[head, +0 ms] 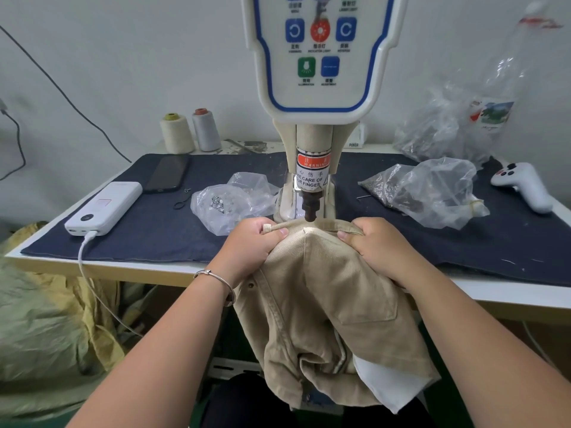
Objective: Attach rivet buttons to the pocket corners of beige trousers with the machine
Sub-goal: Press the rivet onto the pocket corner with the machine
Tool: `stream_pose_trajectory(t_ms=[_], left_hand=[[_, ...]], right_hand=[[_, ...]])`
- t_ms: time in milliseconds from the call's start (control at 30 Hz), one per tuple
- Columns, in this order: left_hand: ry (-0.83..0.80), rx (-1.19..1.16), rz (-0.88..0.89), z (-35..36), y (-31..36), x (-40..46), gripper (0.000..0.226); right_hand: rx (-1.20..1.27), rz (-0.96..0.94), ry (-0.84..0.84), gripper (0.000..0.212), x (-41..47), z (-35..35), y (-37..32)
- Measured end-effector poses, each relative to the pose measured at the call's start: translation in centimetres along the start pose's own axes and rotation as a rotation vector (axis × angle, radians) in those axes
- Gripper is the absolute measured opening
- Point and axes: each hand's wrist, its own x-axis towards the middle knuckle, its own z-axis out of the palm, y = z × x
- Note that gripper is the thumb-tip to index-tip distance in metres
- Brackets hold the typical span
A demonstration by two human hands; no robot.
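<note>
Beige trousers (327,291) draped over table edge (129,267), waistband up under the machine (312,125) punch head (311,208). Left hand (250,245) grips waistband, fingers curled round fabric and a belt loop. Right hand (370,245) pinches waistband on the other side. Lit pocket corner sits between the hands, directly beneath the punch.

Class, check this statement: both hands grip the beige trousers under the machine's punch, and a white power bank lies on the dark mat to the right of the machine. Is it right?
Not quite. The head view shows the white power bank on the dark mat to the left of the machine, not the right. The rest holds: the left hand and right hand grip the beige trousers under the punch.
</note>
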Motion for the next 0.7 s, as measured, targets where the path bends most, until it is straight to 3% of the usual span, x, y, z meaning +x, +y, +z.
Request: stream_pose_trajectory(t_ms=[200, 700], left_hand=[[0.006, 0.016, 0.012, 0.0, -0.2, 0.2, 0.016], [-0.010, -0.087, 0.033, -0.2, -0.6, -0.3, 0.015]], right_hand=[[0.093, 0.074, -0.050, 0.033, 0.5, -0.4, 0.3], [0.189, 0.050, -0.088, 0.040, -0.4, -1.2, 0.2]])
